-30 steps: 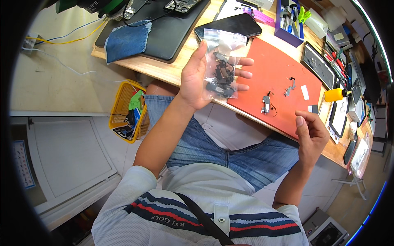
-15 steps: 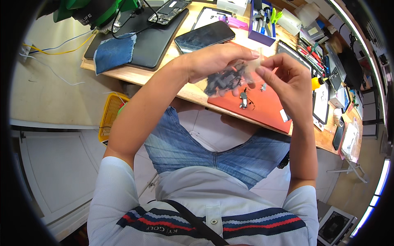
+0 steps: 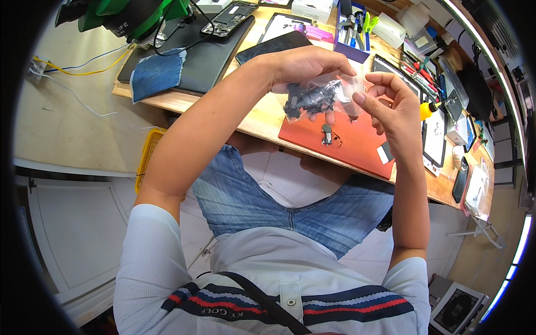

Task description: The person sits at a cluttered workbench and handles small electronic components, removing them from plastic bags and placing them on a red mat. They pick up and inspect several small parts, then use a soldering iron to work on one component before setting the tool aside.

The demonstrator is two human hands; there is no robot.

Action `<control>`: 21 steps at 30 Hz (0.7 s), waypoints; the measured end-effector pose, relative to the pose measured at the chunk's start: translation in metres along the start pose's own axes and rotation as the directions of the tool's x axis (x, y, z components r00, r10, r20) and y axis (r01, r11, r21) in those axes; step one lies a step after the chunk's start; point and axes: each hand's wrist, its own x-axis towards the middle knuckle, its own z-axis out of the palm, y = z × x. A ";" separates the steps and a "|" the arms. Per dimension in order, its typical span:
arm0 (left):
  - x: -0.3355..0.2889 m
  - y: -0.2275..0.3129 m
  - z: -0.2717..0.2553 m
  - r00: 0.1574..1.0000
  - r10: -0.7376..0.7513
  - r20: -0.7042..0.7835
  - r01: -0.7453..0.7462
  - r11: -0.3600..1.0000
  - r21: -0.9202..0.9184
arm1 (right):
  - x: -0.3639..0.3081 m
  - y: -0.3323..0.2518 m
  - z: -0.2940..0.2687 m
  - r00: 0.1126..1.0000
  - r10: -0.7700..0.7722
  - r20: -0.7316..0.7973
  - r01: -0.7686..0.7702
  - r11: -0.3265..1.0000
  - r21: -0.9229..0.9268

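Note:
A clear plastic bag (image 3: 314,99) full of small dark parts hangs over the front of the work table. My left hand (image 3: 310,64) grips it from above and behind, with some fingertips showing below the bag. At the bag's right edge, my right hand (image 3: 395,106) has its thumb and fingers closed on the plastic. Beneath the bag, a small black-and-silver phone part (image 3: 327,135) with a thin cable lies on an orange-red mat (image 3: 304,132). A small white-and-dark card (image 3: 384,152) rests on the mat near my right wrist.
Behind my left hand lie a dark phone (image 3: 268,49) and a black flat pad (image 3: 192,78) bearing a blue cloth (image 3: 158,74) and an opened phone (image 3: 230,19). A blue tool box (image 3: 352,53) stands at the back. Screwdrivers (image 3: 421,72) and a yellow bottle (image 3: 427,110) are at right.
The bag has turned more level and shifted slightly right, its parts bunched closer together. My right fingers have spread a little at its edge. A small metallic piece on the mat is now hidden.

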 end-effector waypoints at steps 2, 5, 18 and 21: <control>0.006 -0.003 -0.001 0.999 0.053 -0.014 -0.052 0.998 0.033 | 0.000 0.001 -0.001 1.000 0.012 -0.012 -0.012 1.000 0.007; 0.009 -0.002 0.005 0.994 0.002 -0.106 0.004 0.998 0.057 | 0.000 0.002 -0.001 1.000 0.022 -0.001 -0.022 1.000 -0.016; -0.008 -0.044 0.000 0.952 0.300 -0.059 -0.301 0.954 -0.004 | 0.008 0.024 -0.023 0.992 0.110 -0.069 -0.074 0.918 0.391; -0.005 -0.061 -0.005 0.877 0.395 -0.274 -0.439 0.890 -0.122 | 0.013 0.028 -0.021 0.986 0.161 0.029 -0.153 0.843 0.516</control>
